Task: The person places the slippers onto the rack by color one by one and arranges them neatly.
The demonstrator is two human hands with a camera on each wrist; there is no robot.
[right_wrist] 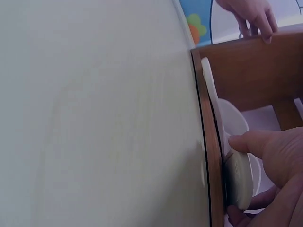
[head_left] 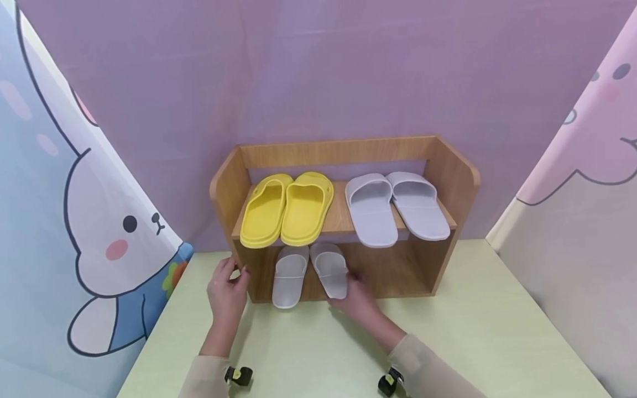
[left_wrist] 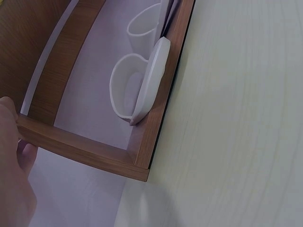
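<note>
My right hand [head_left: 357,298] grips the heel end of the right grey slipper [head_left: 330,271] on the lower level of a wooden shoe rack [head_left: 338,152]. In the right wrist view, its thumb lies along one side of that slipper [right_wrist: 240,179], with fingers beneath the sole. The left grey slipper [head_left: 290,282] lies beside it, its heel reaching the rack's front edge. My left hand [head_left: 228,293] is at the rack's left side panel; in the left wrist view, fingers and thumb sit on either side of the panel's edge [left_wrist: 85,146], pinching it.
On the upper shelf, a pair of yellow clogs [head_left: 306,213] stands at the left and a pair of light lilac slippers [head_left: 373,215] at the right. The rack stands on a pale table [head_left: 308,354] against a purple backdrop [head_left: 318,72]. Cartoon-printed cloths [head_left: 99,237] hang at both sides.
</note>
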